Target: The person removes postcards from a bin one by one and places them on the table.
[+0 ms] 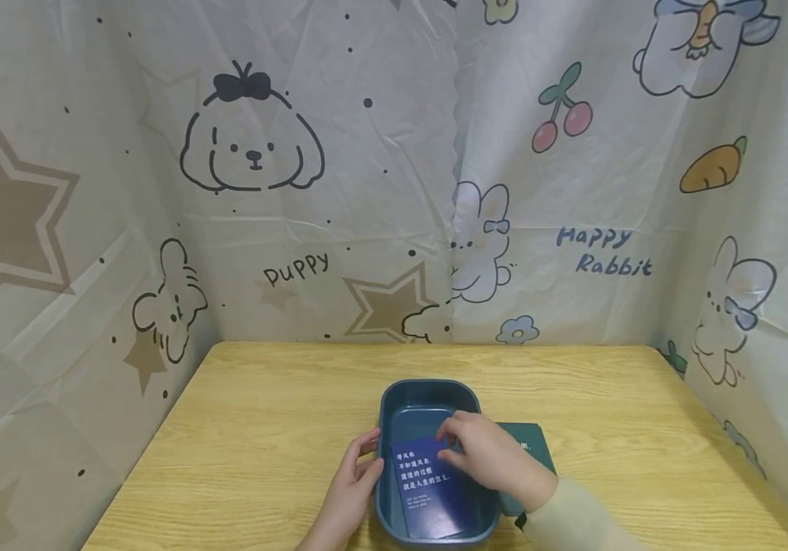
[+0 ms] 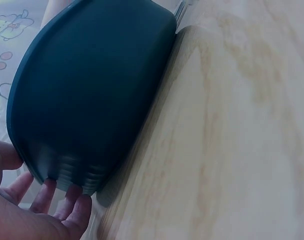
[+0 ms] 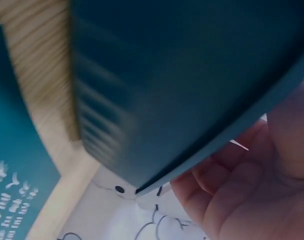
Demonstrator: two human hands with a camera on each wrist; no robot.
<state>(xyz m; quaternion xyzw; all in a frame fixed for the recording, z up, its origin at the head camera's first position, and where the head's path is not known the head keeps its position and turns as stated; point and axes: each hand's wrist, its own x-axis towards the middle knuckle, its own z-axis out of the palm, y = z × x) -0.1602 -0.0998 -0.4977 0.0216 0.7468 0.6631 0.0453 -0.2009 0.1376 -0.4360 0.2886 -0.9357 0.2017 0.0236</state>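
Observation:
A dark teal box (image 1: 389,413) with rounded corners stands upright on the table, its inside visible from above. In it lies a blue booklet (image 1: 428,505) with white lettering. My left hand (image 1: 355,478) touches the box's left side, fingertips against the outer wall in the left wrist view. Over the box's right side is my right hand (image 1: 493,455), fingers bent, thumb and forefinger apart near the booklet's upper right corner. No contact with the booklet can be made out. A green booklet (image 1: 532,438) lies right of the box, partly hidden by the right hand and forearm.
The wooden table (image 1: 263,428) extends around the box to its left, right and far side. A printed curtain (image 1: 366,153) with animals, stars and fruit hangs behind the table and along both sides. In the right wrist view, green-covered lettering (image 3: 12,200) shows beside the box.

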